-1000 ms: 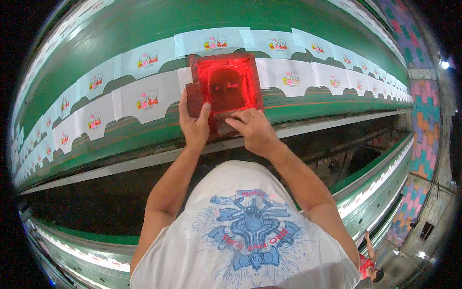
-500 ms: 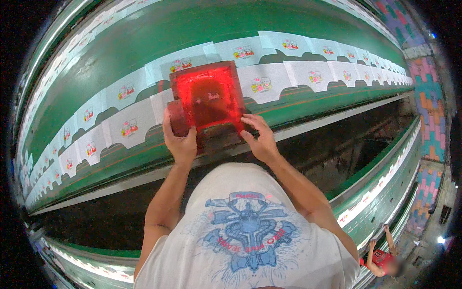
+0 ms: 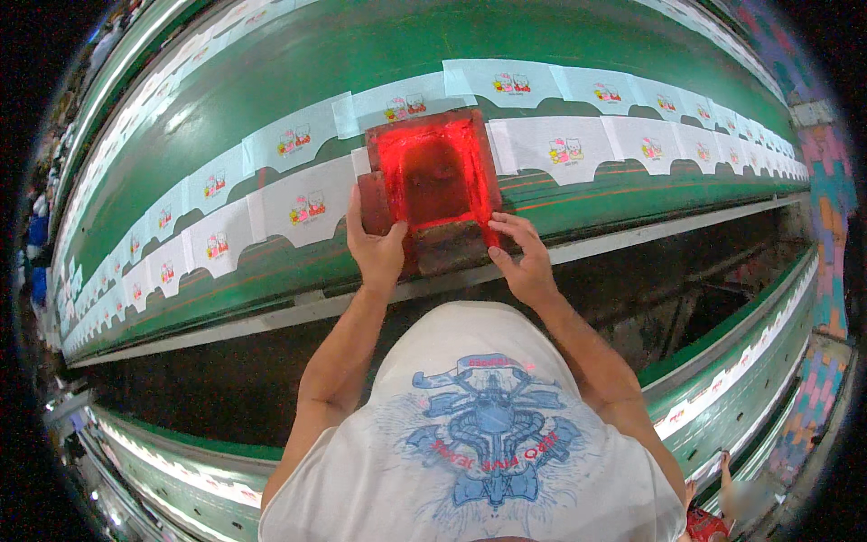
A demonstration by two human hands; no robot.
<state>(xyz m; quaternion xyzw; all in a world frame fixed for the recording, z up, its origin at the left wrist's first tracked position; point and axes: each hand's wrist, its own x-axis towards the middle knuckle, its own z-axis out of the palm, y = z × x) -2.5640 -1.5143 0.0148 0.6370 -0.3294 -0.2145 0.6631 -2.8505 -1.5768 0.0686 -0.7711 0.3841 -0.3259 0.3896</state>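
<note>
A square screen-printing frame [image 3: 489,167] with glowing red ink around a dark red middle lies over the nearer row of white fabric pieces [image 3: 542,135]. My left hand [image 3: 377,253] grips its near left corner, fingers along the outer side and thumb at the near edge. At the near right corner, my right hand [image 3: 526,257] closes its thumb and fingers on the frame. Whatever lies under the frame is hidden. The cut pieces on either side bear small coloured cartoon prints [image 3: 307,208].
A long green table [image 3: 271,81] runs across, with a second row of pale blue pieces [image 3: 357,113] behind. A metal rail [image 3: 632,230] edges its near side, above a dark gap. Another green table [image 3: 722,388] stands behind me. A person in red [image 3: 709,524] is at lower right.
The frame and both my hands sit farther right in the picture, still together. The rows of fabric have shifted in view too. The person in red appears lower, partly cut off.
</note>
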